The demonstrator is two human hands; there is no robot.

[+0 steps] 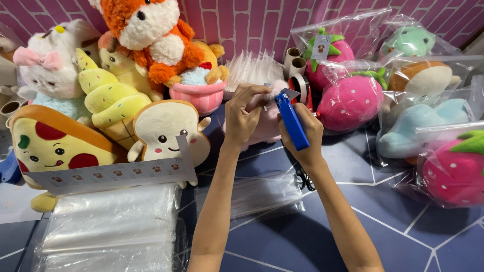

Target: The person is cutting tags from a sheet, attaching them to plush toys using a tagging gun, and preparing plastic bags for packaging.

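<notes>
My right hand grips a blue tagging gun, its tip pointing up and away at a small grey paper tag. My left hand pinches a pale pink plush toy just left of the gun's tip, near a fluffy bit of it. The plush lies on the dark blue floor mat between my hands and is mostly hidden by them.
Loose plush toys pile at the left: a pizza slice, a toast, an ice-cream cone, an orange fox. Bagged strawberry plushes lie right. A stack of clear bags and a strip of tags lie near left. Scissors rest under my right wrist.
</notes>
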